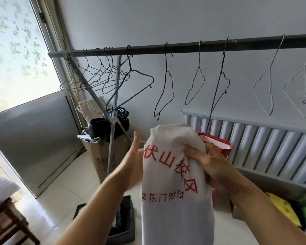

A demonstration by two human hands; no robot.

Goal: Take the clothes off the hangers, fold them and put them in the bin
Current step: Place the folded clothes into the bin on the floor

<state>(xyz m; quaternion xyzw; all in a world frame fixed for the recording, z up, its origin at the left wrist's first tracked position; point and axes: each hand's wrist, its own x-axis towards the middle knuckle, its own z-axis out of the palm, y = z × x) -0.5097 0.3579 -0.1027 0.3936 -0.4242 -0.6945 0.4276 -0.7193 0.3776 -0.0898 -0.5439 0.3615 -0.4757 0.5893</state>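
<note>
We hold the white shirt (pixel 173 183) up in front of us, off its hanger and hanging as a narrow doubled length with the red lettering facing us. The right grip (pixel 207 161) is clamped on a bunch of cloth near the top, which carries the shirt's weight and keeps the layers from sliding apart. The left grip (pixel 133 156) is spread flat, fingers straight, against the shirt's left edge, apparently to press that side in and square the fold. Folding in the air suits the spot, since no counter shows beside us.

The hangers (pixel 166 62) in view hang bare on the rail (pixel 184 47), so this looks like one of the last pieces. The dark bin (pixel 132 223) sits on the floor just below our left forearm, near enough to lower the shirt straight in once it is folded shorter.
</note>
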